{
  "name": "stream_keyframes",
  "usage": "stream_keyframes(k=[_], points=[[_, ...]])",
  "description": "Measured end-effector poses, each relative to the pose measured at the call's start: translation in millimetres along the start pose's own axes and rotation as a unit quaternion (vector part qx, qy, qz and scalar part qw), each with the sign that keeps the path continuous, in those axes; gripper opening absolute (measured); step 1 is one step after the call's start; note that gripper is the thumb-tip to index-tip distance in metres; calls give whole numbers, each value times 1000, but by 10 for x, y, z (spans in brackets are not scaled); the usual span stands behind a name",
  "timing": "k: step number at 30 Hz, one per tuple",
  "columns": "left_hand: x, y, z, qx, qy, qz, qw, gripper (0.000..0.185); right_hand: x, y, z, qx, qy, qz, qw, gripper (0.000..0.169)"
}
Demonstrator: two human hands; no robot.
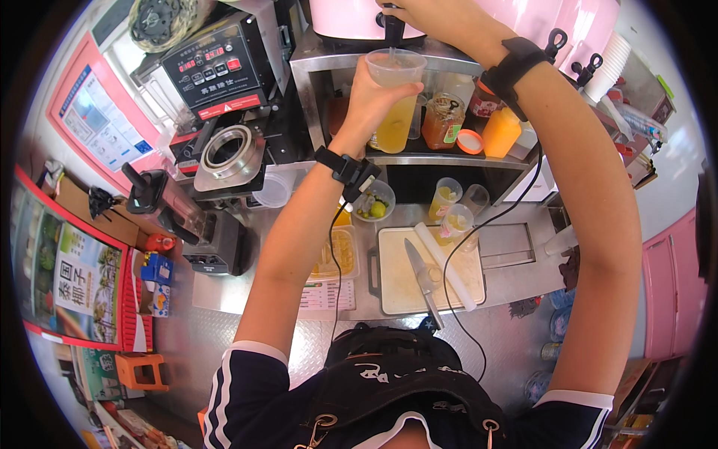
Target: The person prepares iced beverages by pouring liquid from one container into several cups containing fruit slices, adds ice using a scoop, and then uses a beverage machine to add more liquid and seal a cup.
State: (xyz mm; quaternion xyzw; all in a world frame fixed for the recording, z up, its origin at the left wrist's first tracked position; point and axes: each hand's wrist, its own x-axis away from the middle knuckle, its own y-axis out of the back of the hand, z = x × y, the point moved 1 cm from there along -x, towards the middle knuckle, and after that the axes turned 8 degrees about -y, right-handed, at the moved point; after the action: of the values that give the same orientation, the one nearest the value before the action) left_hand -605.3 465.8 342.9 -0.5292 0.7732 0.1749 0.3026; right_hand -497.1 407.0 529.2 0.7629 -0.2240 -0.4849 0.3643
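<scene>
My left hand [369, 92] is wrapped around a tall clear plastic cup [397, 126], with the thumb across its front. Yellow liquid fills much of this cup. Directly above its mouth sits the black tap [394, 31] of a pink drink dispenser [348, 19], and a thin stream runs down from the spout. At the upper edge of the picture, the fingers of my right hand [418, 11] are on the top of that tap. Behind the cup, a steel shelf holds a jar of reddish-brown contents [442, 120] and an orange squeeze bottle [501, 133].
Below the shelf lies a cutting board [392, 280] with a knife [416, 261] and a white rolling-pin-like rod [449, 269]. Nearby are a bowl with limes [387, 193] and several plastic cups [446, 196]. A blender [210, 241] and a cup sealing machine [216, 73] stand left. Black cables hang from my wrist straps.
</scene>
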Motion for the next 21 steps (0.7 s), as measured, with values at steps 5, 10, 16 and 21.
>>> stream_keyframes(k=[5, 10, 16, 21], points=[[17, -20, -60, 16, 20, -2, 1000, 76, 17, -13, -26, 1, 20, -19, 1000, 12], [23, -1, -78, 26, 24, -5, 999, 76, 23, 31, 27, -2, -4, -4, 1000, 12], [13, -2, -36, 29, 6, -9, 1000, 76, 39, 79, 40, -8, -5, 4, 1000, 13], [0, 2, 10, 18, -11, -17, 1000, 76, -24, 85, 57, -27, -47, 42, 998, 14]])
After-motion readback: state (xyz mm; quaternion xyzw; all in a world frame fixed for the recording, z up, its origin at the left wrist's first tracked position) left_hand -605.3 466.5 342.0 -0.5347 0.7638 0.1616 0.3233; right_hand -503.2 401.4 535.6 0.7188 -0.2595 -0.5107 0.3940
